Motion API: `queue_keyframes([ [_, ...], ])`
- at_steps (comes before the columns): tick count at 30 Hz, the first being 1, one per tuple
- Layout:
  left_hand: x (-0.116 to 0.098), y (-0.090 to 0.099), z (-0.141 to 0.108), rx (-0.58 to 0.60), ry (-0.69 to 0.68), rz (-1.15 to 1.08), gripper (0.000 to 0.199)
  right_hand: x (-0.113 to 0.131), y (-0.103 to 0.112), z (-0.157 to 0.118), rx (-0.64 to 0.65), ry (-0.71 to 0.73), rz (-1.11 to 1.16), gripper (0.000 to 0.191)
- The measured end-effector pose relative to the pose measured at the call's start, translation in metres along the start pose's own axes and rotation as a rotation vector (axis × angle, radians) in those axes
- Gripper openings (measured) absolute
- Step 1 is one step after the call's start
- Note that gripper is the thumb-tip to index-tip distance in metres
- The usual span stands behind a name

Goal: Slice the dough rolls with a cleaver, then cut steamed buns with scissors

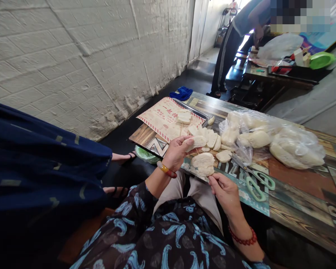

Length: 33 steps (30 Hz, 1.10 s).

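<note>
My left hand point(177, 152) is closed, with a pale slice of bun point(196, 142) pinched between thumb and fingers. The fingertips of my right hand point(225, 189) are pressed together at the lower edge of a broader, rough-faced bun slice point(202, 163), near the table's front edge. Whether a thin stick is also in these fingers, I cannot make out. More bun slices point(211, 139) lie in an overlapping row just beyond my hands. One loose slice point(224, 155) rests to their right, by scissors point(256, 180) with pale green handles.
Clear plastic bags of whole buns point(295, 147) sit on the patterned table point(302, 213). A printed paper sheet point(159, 117) covers a metal tray, with slices on it. A green-lined bin point(147, 154) stands below. Someone in a dark blue skirt point(44, 168) is close at left; another person point(226, 56) bends over a far table.
</note>
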<state>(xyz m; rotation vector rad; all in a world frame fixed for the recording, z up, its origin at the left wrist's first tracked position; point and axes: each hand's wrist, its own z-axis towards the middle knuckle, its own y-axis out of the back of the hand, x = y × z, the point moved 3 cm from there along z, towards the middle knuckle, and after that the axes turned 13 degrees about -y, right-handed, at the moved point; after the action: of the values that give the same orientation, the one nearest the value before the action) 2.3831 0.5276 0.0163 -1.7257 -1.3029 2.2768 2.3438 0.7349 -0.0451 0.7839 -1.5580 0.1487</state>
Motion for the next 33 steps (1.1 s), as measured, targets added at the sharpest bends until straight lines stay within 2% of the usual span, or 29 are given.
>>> queue_keyframes([
  [13,-0.021,-0.020,-0.023,0.075,-0.105,0.096,0.036,0.002,-0.001,0.002,-0.013,0.062,0.005,0.029],
  [23,-0.020,-0.014,-0.022,0.029,-0.197,0.180,0.032,0.006,-0.002,-0.006,0.003,0.042,0.017,0.028],
  [33,-0.017,-0.011,-0.019,-0.001,-0.212,0.146,0.031,0.005,-0.005,-0.009,0.002,0.043,0.029,0.029],
])
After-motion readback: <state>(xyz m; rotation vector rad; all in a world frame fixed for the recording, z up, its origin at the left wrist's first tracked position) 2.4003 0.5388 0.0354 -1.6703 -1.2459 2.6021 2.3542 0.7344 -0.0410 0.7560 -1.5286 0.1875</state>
